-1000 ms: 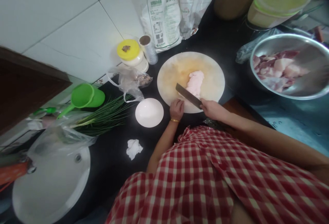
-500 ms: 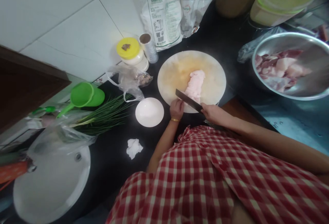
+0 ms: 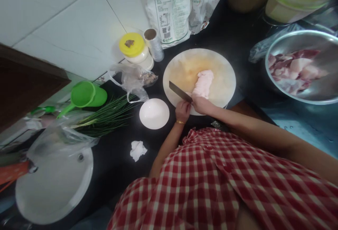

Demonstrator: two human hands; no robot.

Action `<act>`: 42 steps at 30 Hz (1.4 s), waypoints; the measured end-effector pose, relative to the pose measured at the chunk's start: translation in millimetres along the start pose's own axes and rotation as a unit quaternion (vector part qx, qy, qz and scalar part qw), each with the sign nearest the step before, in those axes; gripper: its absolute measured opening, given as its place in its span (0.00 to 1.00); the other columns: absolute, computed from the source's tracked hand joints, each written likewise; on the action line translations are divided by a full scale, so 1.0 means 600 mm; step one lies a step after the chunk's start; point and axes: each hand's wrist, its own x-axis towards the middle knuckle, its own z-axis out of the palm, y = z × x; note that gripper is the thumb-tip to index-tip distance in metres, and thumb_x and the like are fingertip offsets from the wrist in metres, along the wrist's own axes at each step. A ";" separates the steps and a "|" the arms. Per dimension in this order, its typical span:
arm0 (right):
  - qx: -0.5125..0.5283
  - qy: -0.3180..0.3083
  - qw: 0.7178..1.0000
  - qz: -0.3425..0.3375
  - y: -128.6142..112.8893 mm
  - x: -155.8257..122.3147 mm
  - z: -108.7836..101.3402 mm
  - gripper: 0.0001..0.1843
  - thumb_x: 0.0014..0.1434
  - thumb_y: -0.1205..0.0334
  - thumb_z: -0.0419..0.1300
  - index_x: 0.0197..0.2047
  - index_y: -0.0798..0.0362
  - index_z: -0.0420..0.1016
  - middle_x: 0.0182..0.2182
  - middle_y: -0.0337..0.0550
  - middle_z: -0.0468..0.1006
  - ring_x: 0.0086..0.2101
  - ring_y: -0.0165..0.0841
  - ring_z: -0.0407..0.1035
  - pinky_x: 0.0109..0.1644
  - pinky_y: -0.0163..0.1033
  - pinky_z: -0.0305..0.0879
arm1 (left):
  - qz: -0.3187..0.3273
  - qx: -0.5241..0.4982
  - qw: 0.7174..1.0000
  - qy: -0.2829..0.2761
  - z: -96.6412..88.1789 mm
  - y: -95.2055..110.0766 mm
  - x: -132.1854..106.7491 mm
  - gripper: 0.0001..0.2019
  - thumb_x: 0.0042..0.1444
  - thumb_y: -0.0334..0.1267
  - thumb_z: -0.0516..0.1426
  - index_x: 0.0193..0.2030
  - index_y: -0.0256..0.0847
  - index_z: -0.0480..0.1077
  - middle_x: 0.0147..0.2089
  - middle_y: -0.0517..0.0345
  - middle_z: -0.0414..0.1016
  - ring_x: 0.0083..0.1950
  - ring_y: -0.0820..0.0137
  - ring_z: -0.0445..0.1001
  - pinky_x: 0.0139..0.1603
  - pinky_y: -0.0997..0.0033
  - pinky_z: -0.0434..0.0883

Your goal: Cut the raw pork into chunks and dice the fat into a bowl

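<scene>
A pale pink slab of meat (image 3: 204, 84) lies on a round white cutting board (image 3: 224, 71); its near end is hidden by my hands. My right hand (image 3: 202, 105) is closed around the handle of a cleaver (image 3: 180, 91). The blade points to the far left, over the board's left part and beside the meat. At the board's near edge my left hand (image 3: 183, 111) is closed, fingers bent, close by the cleaver's handle end. What its fingertips grip, if anything, cannot be made out. A white bowl (image 3: 154, 114) stands just left of my left hand.
On the right stands a metal basin (image 3: 314, 96) of raw meat pieces. Green onions (image 3: 105, 119), a green scoop (image 3: 89, 94) and a white sink (image 3: 52, 194) are on the left. A yellow-lidded jar (image 3: 133, 48) and a flour bag (image 3: 171, 15) stand behind. Crumpled tissue (image 3: 138, 150) lies nearby.
My right hand has moved left with the cleaver, close against my left hand. The blade now reaches farther left over the board. The view has shifted slightly.
</scene>
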 end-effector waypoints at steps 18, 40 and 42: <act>0.098 0.073 0.992 0.025 0.044 -0.033 -0.040 0.23 0.58 0.54 0.40 0.49 0.59 0.61 0.39 0.43 0.68 0.27 0.11 0.48 0.34 0.20 0.41 | 0.053 0.101 0.991 -0.075 -0.035 0.007 0.009 0.09 0.54 0.33 0.52 0.39 0.36 0.72 0.47 0.45 0.66 0.46 0.63 0.64 0.48 0.62 0.64; 0.116 0.004 0.993 0.032 0.020 0.016 -0.013 0.24 0.57 0.55 0.38 0.51 0.60 0.57 0.38 0.46 0.68 0.24 0.10 0.56 0.33 0.18 0.54 | -0.349 -0.143 0.923 -0.073 -0.065 0.020 0.040 0.09 0.56 0.38 0.53 0.39 0.36 0.70 0.30 0.56 0.72 0.30 0.72 0.69 0.34 0.71 0.66; 0.146 0.007 0.989 0.038 0.031 0.008 -0.028 0.24 0.57 0.55 0.38 0.51 0.61 0.57 0.34 0.44 0.68 0.21 0.09 0.52 0.29 0.17 0.51 | -0.488 -0.281 0.823 -0.071 -0.069 0.023 0.047 0.10 0.55 0.38 0.54 0.41 0.35 0.69 0.27 0.59 0.70 0.25 0.75 0.68 0.27 0.76 0.65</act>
